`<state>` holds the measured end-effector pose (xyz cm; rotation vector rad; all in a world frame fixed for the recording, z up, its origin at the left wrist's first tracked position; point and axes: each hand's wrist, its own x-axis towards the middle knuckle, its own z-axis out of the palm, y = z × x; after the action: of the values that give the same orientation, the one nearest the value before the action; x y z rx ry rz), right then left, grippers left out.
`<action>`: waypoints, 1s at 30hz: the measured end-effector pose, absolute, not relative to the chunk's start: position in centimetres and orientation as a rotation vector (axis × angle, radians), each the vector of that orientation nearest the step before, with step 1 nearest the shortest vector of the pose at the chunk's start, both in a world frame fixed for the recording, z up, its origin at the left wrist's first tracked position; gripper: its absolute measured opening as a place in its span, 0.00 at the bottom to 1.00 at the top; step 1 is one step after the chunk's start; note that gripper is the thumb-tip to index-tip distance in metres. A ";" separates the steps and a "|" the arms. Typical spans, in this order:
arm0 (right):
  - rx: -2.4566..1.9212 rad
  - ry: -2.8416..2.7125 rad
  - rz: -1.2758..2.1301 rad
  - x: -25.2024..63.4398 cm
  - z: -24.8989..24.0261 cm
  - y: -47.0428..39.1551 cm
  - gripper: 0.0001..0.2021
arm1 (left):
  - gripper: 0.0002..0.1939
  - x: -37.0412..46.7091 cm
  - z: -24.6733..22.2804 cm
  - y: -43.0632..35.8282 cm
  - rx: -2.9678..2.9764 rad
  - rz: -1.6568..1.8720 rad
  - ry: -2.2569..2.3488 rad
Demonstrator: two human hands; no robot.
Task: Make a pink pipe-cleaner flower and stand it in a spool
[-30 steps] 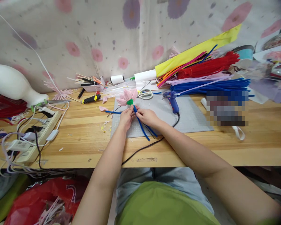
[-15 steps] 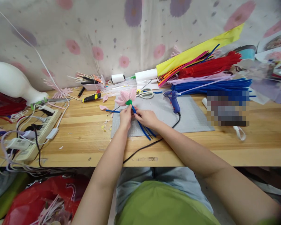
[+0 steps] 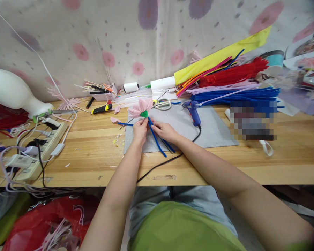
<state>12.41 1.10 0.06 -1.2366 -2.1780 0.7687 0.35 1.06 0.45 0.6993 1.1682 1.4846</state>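
A pink flower (image 3: 139,107) with a green base (image 3: 144,114) points up and away from me over the grey mat's left part. My left hand (image 3: 140,131) is closed on the flower just below its green base. Blue pipe cleaners (image 3: 156,140) hang from there toward the front of the mat, and another blue end pokes out to the left. Close on the right, my right hand (image 3: 164,131) pinches at the blue pipe cleaners near the flower's base. The fingertips of both hands nearly meet, and they partly hide the stem.
A blue glue gun (image 3: 194,113) lies on the grey mat (image 3: 214,129), its black cord running to the table's front edge. Scissors (image 3: 163,104) lie behind the flower. Blue pipe cleaners (image 3: 235,96) are piled at the back right. A power strip (image 3: 47,146) stands left.
The flower has turned slightly, its petals spreading more upward. The hanging blue pipe cleaners have shifted and spread apart. My right hand has moved slightly, its fingers a little farther from my left.
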 end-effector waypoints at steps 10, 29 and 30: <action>-1.143 -2.065 0.885 12.0 -0.8 1.3 0.14 | 0.06 0.4 0.1 1.1 0.652 1.546 1.204; -1.635 -2.097 0.416 14.0 -0.1 1.8 0.15 | 0.05 0.1 0.5 1.1 0.594 1.547 1.205; -1.601 -2.097 0.379 14.0 -0.1 1.8 0.14 | 0.04 0.1 0.4 1.1 0.594 1.550 1.214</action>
<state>14.04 1.84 -0.11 -1.6007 -2.0974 0.3792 0.12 1.07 0.44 0.5938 1.2140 1.5501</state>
